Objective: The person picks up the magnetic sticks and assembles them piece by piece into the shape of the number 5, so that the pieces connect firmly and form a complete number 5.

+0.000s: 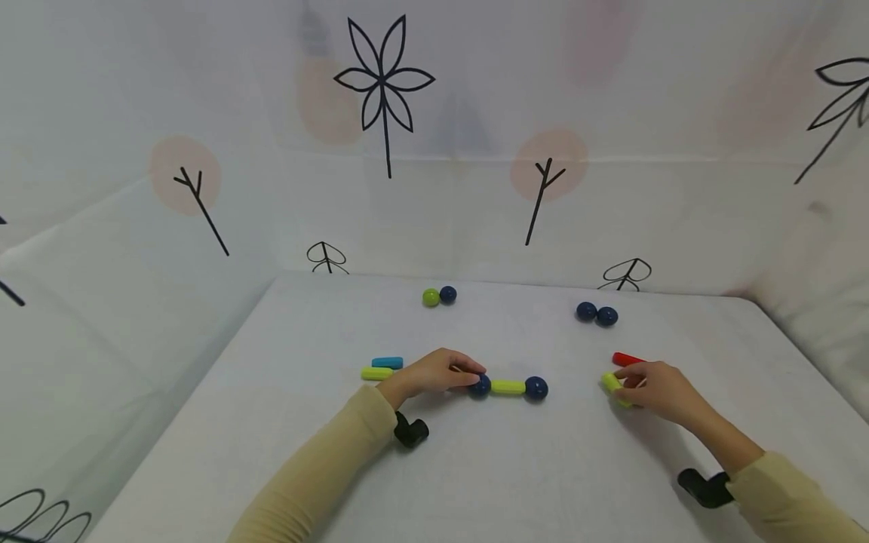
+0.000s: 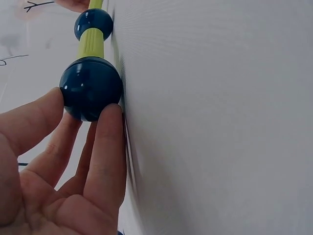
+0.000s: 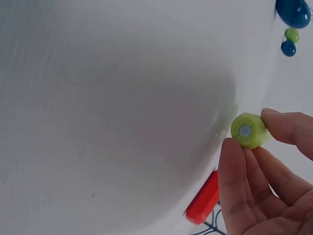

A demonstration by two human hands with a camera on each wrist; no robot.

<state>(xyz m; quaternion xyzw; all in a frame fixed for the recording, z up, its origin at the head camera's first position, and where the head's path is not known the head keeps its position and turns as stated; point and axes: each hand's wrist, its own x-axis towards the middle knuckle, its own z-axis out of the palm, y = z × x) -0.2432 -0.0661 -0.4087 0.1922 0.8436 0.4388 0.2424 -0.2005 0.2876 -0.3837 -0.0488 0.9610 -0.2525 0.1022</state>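
Left hand (image 1: 434, 372) pinches the glossy dark-blue ball (image 2: 91, 89) ending a lime-green plastic rod (image 1: 508, 388) on the white desk (image 1: 475, 483), likely steadying it; right hand (image 1: 658, 388), near the red stick (image 1: 627, 359), pinches a lime-green stick (image 1: 610, 382) by its sides, leaving its grey end (image 3: 244, 130) bare.

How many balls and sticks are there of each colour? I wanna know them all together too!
Dark blue balls: 5
Green ball: 1
Green sticks: 3
Blue stick: 1
Red stick: 1
Total: 11
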